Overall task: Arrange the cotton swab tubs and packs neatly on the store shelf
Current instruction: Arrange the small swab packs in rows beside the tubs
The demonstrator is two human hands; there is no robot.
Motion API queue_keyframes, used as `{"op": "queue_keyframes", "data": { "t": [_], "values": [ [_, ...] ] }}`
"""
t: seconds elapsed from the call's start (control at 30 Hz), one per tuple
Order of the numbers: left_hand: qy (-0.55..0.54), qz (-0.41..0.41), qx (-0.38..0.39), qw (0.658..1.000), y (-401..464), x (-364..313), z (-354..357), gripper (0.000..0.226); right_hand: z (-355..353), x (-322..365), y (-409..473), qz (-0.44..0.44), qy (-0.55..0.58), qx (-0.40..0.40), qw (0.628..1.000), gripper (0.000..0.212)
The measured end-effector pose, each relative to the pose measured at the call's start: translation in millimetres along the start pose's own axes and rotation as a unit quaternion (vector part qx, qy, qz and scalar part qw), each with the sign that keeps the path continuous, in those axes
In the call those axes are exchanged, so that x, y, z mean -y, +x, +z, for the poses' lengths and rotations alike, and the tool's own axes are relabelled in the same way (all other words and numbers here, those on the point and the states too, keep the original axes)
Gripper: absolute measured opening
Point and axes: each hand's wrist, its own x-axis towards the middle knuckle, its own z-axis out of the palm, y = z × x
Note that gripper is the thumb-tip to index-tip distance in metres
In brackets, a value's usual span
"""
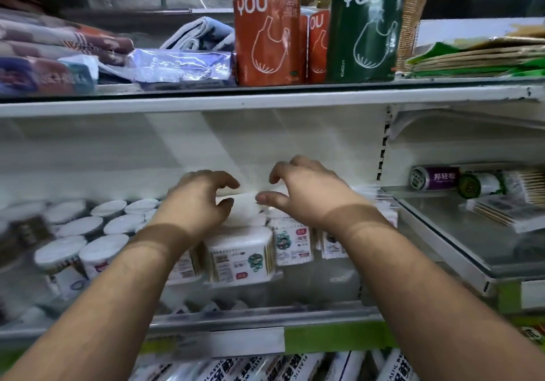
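Note:
Round white cotton swab tubs (100,227) stand in rows at the left of the middle shelf (265,317). Clear swab packs with printed labels (241,255) stand side by side in the middle, and more labelled packs (292,242) stand to their right. A white pack (244,214) lies on top of them. My left hand (197,201) and my right hand (309,192) hover close together just over that top pack, fingers loosely curled and thumbs almost meeting. Neither hand grips anything. The view is blurred by motion.
The upper shelf carries orange bag rolls (268,38), a green roll (365,32) and folded towels (59,41). A glass shelf at the right holds flat stick packs (501,209) and a purple roll (433,177). Plastic wrap rolls (265,366) lie below.

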Motion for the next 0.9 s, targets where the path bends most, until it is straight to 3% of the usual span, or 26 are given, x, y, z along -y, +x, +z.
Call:
{"op": "queue_keyframes", "data": {
  "t": [0.17, 0.3, 0.47, 0.6, 0.73, 0.8, 0.9],
  "values": [
    [0.043, -0.086, 0.055, 0.994, -8, 29, -15, 0.038, 16, 38, 13, -0.035, -0.011, 0.030, 0.999, 0.038],
    [0.005, -0.066, 0.050, 0.997, -11, 54, -18, 0.028, 27, 61, 22, -0.043, -0.011, 0.036, 0.998, 0.035],
    [-0.188, -0.055, -0.018, 0.980, -8, 69, -36, 0.023, 31, 86, 35, -0.027, 0.048, 0.005, 0.998, 0.044],
    [-0.342, -0.063, -0.057, 0.936, -8, 76, -46, 0.012, 34, 109, 40, -0.021, 0.186, 0.033, 0.982, 0.064],
    [-0.474, -0.083, -0.020, 0.877, -12, 87, -60, 0.032, 40, 131, 44, -0.004, 0.226, -0.005, 0.974, 0.069],
    [-0.484, -0.077, -0.019, 0.871, -13, 93, -62, 0.027, 41, 135, 44, 0.006, 0.245, -0.007, 0.969, 0.059],
    [-0.445, -0.073, -0.028, 0.892, -12, 109, -59, 0.022, 41, 135, 42, 0.027, 0.264, 0.010, 0.964, 0.051]
  ]
}}
